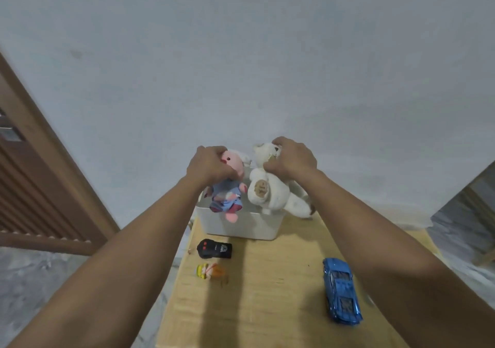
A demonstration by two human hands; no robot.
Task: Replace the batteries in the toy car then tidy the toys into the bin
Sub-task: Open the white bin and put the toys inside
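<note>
**A:** so what are the hands doing here?

**B:** both are grasping plushies. The left hand (207, 167) is clutching a pink plush doll (229, 184) in blue clothes by its head, and the right hand (290, 160) is gripping a white teddy bear (270, 189) around its head too. Both toys are dangling over the white bin (241, 224), which is sitting at the far end of the wooden tabletop (267, 294).

**A:** and the car?

**B:** the blue toy car (340, 291) is lying on the tabletop, near right, well apart from the bin. The black remote (214, 250) is sitting just in front of the bin on the left, and a small yellow and orange figure (211, 271) is lying right beside it on the near side.

**A:** anything behind?

**B:** just a pale wall (241, 53) and a brown door (40, 173) on the left.
</note>
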